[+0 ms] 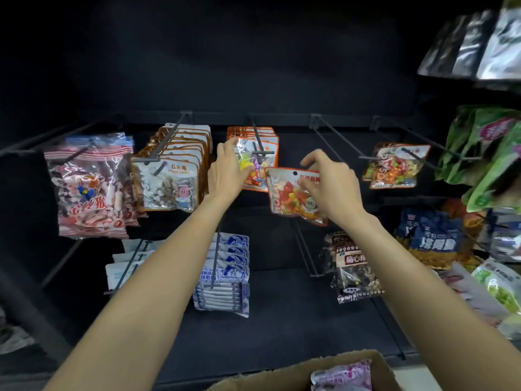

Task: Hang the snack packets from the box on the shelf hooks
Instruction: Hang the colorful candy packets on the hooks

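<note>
Nearest us, a cardboard box (296, 373) still holds at least one pink-and-white packet (342, 375), so we judge the hanging well along but unfinished. Above the box, our right hand (331, 183) pinches an orange-edged candy packet (294, 194), not yet hooked, while our left hand (227, 169), fingers loosely bent, steadies packets on the centre hook (258, 142). Left of that hook hang full rows labelled "STONE CANDY" (169, 183); other print is unreadable.
</note>
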### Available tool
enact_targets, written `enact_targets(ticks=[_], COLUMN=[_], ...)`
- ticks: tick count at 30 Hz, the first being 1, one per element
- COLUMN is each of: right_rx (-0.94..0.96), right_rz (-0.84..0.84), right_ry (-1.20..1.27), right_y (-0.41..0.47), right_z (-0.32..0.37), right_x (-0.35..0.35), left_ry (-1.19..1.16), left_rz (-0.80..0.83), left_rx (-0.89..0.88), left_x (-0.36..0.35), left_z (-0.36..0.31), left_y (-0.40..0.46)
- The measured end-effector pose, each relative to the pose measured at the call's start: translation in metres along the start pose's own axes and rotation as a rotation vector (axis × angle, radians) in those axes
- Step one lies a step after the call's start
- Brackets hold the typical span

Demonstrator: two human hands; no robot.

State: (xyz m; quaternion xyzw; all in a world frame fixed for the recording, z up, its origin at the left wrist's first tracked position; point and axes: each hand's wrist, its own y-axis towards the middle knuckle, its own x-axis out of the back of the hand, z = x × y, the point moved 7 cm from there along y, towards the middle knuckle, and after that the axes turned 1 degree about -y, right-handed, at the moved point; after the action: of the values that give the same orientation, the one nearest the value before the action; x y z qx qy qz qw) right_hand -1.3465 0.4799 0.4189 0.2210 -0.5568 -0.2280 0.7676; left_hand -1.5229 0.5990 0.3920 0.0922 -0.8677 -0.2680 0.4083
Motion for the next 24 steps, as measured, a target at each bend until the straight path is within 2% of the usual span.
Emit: enact_targets(ticks=[2, 7, 11, 13, 15, 17, 19, 24], right_rx=[0.066, 0.072, 0.070, 0.085, 0.095, 0.076, 0.046, -0.033], right_rz=[-0.030, 0.080, 0.101, 0.116, 0.133, 0.132, 0.105, 0.105], right_ry=[0.020, 0.398, 0.530, 0.529, 0.518, 0.571, 0.653, 0.773], right_y=[-0.002, -0.004, -0.006, -0.003, 0.001, 0.005, 0.008, 0.013], right_z=[0.002, 0.004, 0.011, 0.019, 0.028, 0.034, 0.035, 0.032], right_x=[0.006, 0.006, 0.009, 0.007, 0.002, -0.004, -0.009, -0.020], left_ry=[-0.006, -0.089, -0.344, -0.491, -0.521, -0.416, -0.387, -0.553], left_rz=[0.019, 0.150, -0.024, -0.083, -0.029, 0.059, 0.111, 0.160], left_rx=[0.001, 0.027, 0.024, -0.048, -0.137, -0.178, -0.169, -0.106], left_x=[-0.007, -0.012, 0.032, 0.056, 0.065, 0.062, 0.060, 0.065], left_z=[0.002, 0.006, -0.005, -0.016, -0.028, -0.034, -0.035, -0.036], left_y=[0.008, 0.006, -0.029, -0.052, -0.067, -0.071, -0.065, -0.049])
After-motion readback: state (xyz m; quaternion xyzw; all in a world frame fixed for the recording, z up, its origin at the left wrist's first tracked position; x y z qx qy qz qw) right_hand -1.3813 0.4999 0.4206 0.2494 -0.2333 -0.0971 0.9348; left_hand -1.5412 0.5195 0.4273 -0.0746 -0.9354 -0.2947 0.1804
